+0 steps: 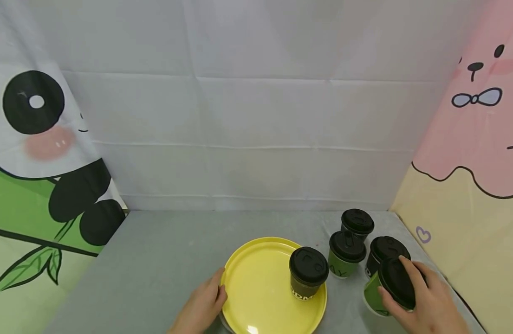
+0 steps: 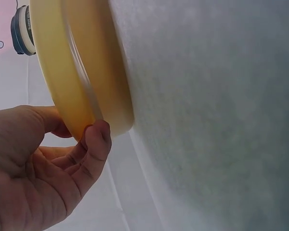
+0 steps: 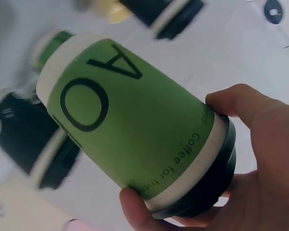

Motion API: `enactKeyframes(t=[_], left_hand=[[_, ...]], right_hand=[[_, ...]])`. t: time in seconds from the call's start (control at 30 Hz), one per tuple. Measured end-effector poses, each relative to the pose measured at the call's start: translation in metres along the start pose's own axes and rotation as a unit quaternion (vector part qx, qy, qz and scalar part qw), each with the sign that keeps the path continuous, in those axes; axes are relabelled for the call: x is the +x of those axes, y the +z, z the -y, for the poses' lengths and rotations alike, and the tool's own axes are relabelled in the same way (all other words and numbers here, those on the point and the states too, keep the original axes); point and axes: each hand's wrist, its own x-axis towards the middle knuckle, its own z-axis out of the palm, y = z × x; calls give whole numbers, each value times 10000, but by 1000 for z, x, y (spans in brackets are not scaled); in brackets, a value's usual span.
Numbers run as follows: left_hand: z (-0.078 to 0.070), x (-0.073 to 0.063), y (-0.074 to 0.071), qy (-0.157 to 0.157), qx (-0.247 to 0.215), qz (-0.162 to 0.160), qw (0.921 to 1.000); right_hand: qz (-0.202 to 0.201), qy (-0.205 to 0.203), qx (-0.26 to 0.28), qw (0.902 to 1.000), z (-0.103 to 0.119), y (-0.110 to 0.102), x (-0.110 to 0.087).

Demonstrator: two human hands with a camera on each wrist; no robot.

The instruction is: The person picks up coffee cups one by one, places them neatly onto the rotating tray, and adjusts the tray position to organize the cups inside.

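My left hand [image 1: 202, 301] grips the left rim of a round yellow tray [image 1: 256, 287]. In the left wrist view, its thumb and fingers lie on opposite sides of the tray's rim [image 2: 62, 77]. One dark paper coffee cup [image 1: 304, 287] with a black lid stands upright on the tray's right part. At the right, my right hand [image 1: 429, 297] holds a green coffee cup [image 1: 373, 294] near its black lid, and the cup is tilted. The right wrist view shows thumb and fingers around the lid end of this green cup [image 3: 130, 115], with dark lettering on its side.
Between the tray and my right hand stand another green cup [image 1: 341, 264] and, behind it, a black-lidded cup [image 1: 357, 221]. A dark cup [image 1: 386, 250] is just behind the held one. A white cloth backdrop [image 1: 256, 116] and printed side cloths border the grey table [image 1: 156, 260].
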Motion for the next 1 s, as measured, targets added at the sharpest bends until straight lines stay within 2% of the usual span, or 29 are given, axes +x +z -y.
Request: enactKeyframes(t=[0.13, 0.23, 0.37, 0.5, 0.6, 0.83, 1.0], left_hand=[[-1, 2, -1, 45, 92, -126, 9999], [0, 3, -2, 71, 123, -65, 9999], [1, 3, -4, 44, 110, 43, 9999], [2, 2, -4, 55, 106, 58, 9999], [2, 2, -5, 141, 113, 53, 9998], [2, 1, -4, 161, 62, 188, 9997], [3, 0, -1, 259, 131, -13, 9996]], right_hand=[[-585, -1084, 454, 9913, 22, -9, 6], [-745, -1601, 581, 9826, 41, -15, 7], [-657, -1671, 593, 9820, 70, -19, 4], [-505, -1704, 580, 9824, 90, -14, 2], [-295, -1672, 423, 9846, 101, -6, 0], [585, -1350, 133, 9890, 118, 11, -6], [741, -1291, 46, 9888, 126, 20, -9]])
